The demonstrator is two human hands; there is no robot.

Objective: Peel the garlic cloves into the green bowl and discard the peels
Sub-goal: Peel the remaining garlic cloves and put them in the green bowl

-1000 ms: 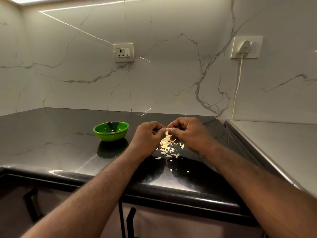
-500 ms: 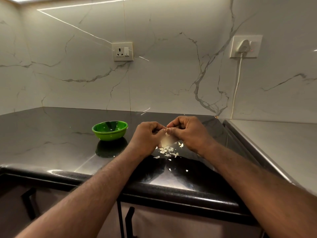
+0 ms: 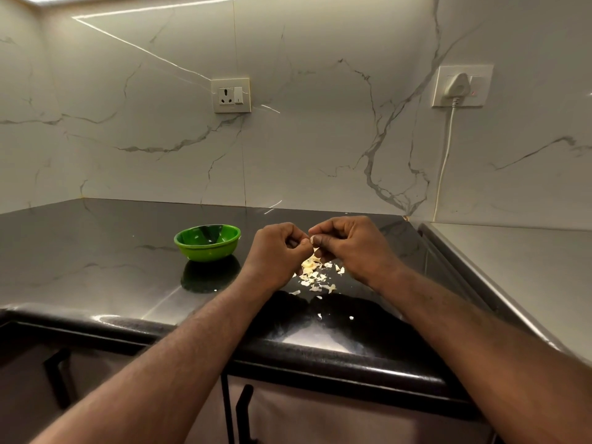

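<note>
My left hand (image 3: 278,251) and my right hand (image 3: 350,246) meet fingertip to fingertip above the black counter. Together they pinch a small pale garlic clove (image 3: 312,240), mostly hidden by the fingers. Under the hands lies a heap of pale garlic peels (image 3: 315,277), with a whitish clove (image 3: 308,263) at its top. The green bowl (image 3: 207,242) stands to the left of my left hand, apart from it; I cannot make out what it holds.
The dark glossy counter (image 3: 96,251) runs to marble walls at back and left. A steel surface (image 3: 512,267) adjoins on the right. A wall socket (image 3: 231,95) and a plugged-in socket (image 3: 459,86) with a white cable hang above. Cabinet handles sit under the counter's front edge.
Both hands stay together over the peel heap, their fingers working the clove slightly. The peel heap under them shows more clearly. The bowl has not moved.
</note>
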